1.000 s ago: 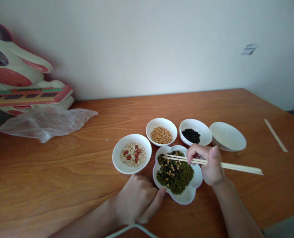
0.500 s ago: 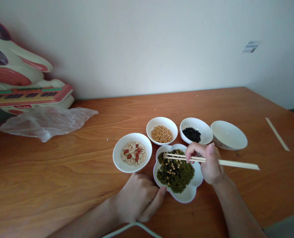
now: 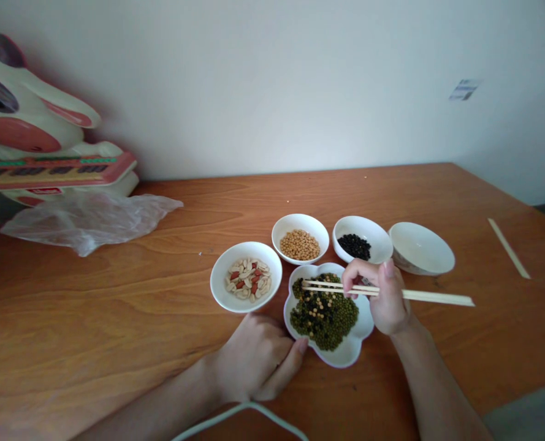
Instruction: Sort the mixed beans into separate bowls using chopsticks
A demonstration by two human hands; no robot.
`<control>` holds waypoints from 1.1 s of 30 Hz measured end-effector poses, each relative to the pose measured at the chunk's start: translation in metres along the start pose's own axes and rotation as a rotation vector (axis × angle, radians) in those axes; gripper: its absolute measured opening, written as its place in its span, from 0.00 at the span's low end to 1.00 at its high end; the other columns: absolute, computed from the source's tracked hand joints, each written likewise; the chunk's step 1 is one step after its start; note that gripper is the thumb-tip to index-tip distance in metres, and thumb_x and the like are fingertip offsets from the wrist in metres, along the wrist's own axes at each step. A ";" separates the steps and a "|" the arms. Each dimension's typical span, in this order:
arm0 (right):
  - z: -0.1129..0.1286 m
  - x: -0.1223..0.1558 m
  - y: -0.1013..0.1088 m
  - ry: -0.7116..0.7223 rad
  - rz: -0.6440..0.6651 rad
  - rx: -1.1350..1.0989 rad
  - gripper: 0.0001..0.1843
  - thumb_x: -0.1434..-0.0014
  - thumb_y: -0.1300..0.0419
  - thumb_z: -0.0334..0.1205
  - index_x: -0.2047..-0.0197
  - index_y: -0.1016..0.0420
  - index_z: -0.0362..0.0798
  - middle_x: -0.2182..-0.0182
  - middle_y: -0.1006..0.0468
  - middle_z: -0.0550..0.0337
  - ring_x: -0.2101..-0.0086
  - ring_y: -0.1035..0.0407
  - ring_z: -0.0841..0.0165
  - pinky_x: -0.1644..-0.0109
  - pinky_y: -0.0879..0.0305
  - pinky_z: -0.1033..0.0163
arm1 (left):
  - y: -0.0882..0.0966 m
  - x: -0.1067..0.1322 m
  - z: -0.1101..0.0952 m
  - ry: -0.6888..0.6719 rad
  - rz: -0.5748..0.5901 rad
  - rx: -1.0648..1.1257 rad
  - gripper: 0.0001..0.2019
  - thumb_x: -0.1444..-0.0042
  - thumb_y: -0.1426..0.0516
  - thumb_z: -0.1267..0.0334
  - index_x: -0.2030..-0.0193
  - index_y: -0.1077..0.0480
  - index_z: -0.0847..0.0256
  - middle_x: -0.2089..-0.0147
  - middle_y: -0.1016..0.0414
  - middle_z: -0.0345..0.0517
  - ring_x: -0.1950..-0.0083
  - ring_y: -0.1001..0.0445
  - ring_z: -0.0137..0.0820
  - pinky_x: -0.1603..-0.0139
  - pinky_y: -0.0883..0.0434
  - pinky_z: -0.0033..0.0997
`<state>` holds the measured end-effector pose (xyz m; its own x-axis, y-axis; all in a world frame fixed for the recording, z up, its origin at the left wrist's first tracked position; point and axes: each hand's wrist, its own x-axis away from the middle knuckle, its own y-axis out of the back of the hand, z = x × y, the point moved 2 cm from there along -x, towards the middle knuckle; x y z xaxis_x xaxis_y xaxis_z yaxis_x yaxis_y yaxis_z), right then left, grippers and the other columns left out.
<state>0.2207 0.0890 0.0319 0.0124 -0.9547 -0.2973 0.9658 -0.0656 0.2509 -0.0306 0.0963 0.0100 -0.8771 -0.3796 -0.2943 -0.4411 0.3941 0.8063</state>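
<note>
My right hand [image 3: 385, 298] is closed round a pair of wooden chopsticks [image 3: 431, 297]. Their tips are close together among the beans on the left side of a white flower-shaped dish [image 3: 348, 355]. In that dish lie green mung beans [image 3: 346, 314], mixed with black beans and yellow soybeans; whether the tips pinch a bean is too small to tell. My left hand [image 3: 258, 358] is closed at the dish's left edge, its thumb on the rim and its other fingers curled, partly hidden. Just beyond it stands a white bowl of peanuts [image 3: 248, 279].
Behind the dish stand a bowl of soybeans [image 3: 300, 244], a bowl of black beans [image 3: 355, 246] and a white bowl [image 3: 422, 248] with nothing visible in it. A chopstick sleeve or flat strip [image 3: 509, 248] lies right. A plastic bag [image 3: 92, 220] and cow-shaped toy keyboard [image 3: 56, 168] are left. A cable [image 3: 244, 405] crosses below.
The chopstick tips have shifted very slightly left within the dish. The whole view has moved a little; my left hand keeps its place at the rim.
</note>
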 end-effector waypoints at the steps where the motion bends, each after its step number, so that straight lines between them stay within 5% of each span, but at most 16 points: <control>1: -0.001 0.000 0.000 -0.005 -0.002 0.000 0.42 0.24 0.67 0.66 0.72 0.25 0.53 0.78 0.28 0.57 0.75 0.35 0.65 0.71 0.41 0.56 | 0.000 0.000 0.000 -0.001 0.001 -0.003 0.26 0.23 0.55 0.65 0.77 0.37 0.60 0.80 0.28 0.42 0.82 0.40 0.25 0.75 0.47 0.38; 33: -0.004 0.003 0.006 -0.001 0.005 0.034 0.44 0.25 0.68 0.68 0.72 0.24 0.52 0.78 0.27 0.57 0.76 0.36 0.65 0.71 0.44 0.56 | -0.004 0.003 0.003 -0.019 0.008 -0.008 0.26 0.24 0.53 0.65 0.77 0.35 0.61 0.80 0.28 0.42 0.83 0.39 0.25 0.76 0.46 0.38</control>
<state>0.2280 0.0871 0.0286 0.0172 -0.9555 -0.2944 0.9562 -0.0703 0.2841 -0.0316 0.0962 0.0043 -0.8840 -0.3602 -0.2980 -0.4329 0.3900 0.8127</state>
